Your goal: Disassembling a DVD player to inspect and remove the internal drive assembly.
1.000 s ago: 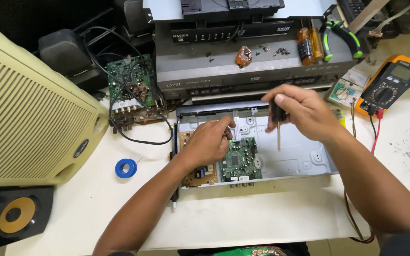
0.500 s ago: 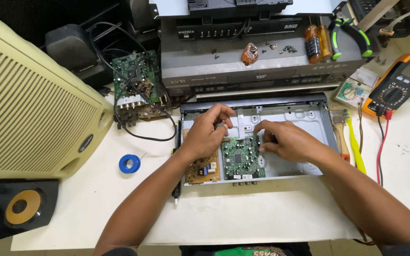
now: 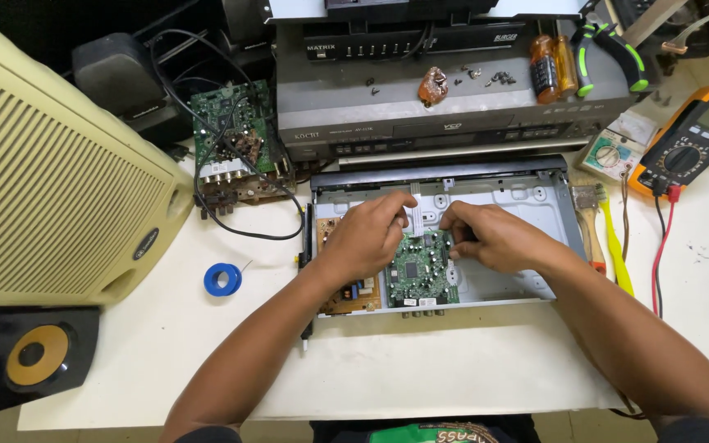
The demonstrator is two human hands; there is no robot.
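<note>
Both hands are down inside the open metal chassis (image 3: 527, 205), a shallow grey tray with its lid off, lying flat on the white table (image 3: 420, 369) right in front of the person. The left hand (image 3: 367, 238) sits over the tan power board (image 3: 354, 295) at the tray's left end, fingers curled down and tips pressed close together at the upper edge of the green circuit board (image 3: 420, 271). Whether they actually pinch anything there is impossible to tell. The right hand (image 3: 490, 236) mirrors it from the other side, fingers bent and bunched at the board's top right corner, touching it; what, if anything, sits between those tips is hidden. That green board is small and roughly square, dense with tiny parts, a dark chip at its middle and a row of connectors along the near rim of the tray. Behind the chassis stands a grey disc player (image 3: 453, 107) with loose screws (image 3: 498, 78) scattered on top. A second green board (image 3: 231, 131) with black cable lies to the left, a blue tape roll (image 3: 222, 280) nearer, and an orange multimeter (image 3: 695, 139) off to the right.
</note>
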